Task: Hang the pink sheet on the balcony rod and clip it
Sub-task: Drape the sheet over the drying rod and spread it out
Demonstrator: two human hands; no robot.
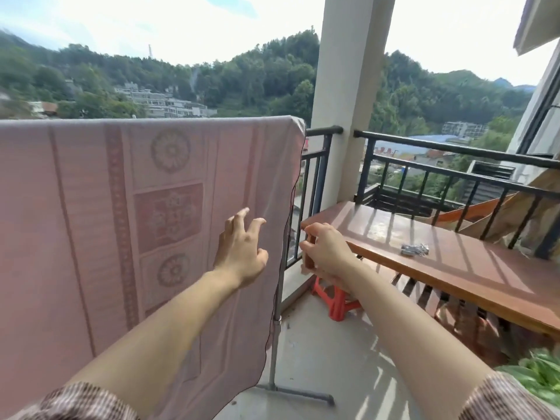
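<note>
The left hand [241, 256] spreads its fingers by the pink sheet [145, 207], maybe to smooth it. The right hand [325, 253] curls; I cannot tell if it holds anything. The sheet hangs over the hidden rod. Shiny clips [414, 249] wait on the table [485, 268], easy to grab.

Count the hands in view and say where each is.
2. The left hand is in front of the pink sheet, fingers spread; the right hand is at the corner of the wooden table.
</note>
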